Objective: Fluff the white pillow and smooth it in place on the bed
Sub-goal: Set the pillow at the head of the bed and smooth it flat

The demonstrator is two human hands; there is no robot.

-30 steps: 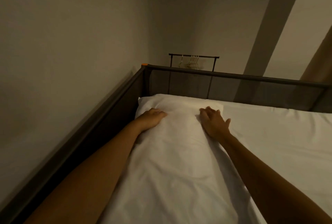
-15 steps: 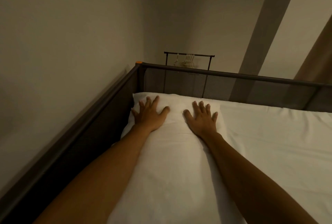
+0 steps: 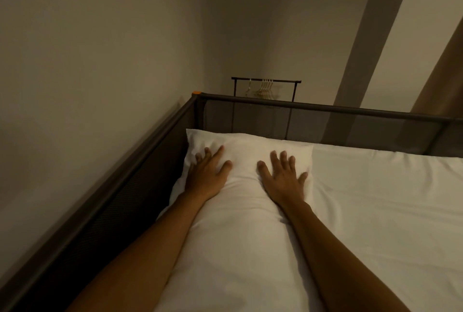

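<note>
The white pillow (image 3: 244,214) lies lengthwise along the left side of the bed, its far end close to the corner of the dark frame. My left hand (image 3: 206,176) rests palm-down on the pillow's far left part, fingers spread. Palm-down on the far right part lies my right hand (image 3: 281,177), fingers also apart and reaching near the pillow's right edge. Both press flat on the fabric and hold nothing. My forearms cover parts of the pillow's sides.
A white sheet (image 3: 380,201) covers the mattress to the right of the pillow. A dark metal rail with mesh (image 3: 325,111) runs along the far end and the left side, against the wall. Behind it stands a clothes rack with hangers (image 3: 265,83).
One second ago both hands gripped the pillow's sides with curled fingers. They have since opened flat on top and spread slightly apart, pressing nearer the pillow's far end.
</note>
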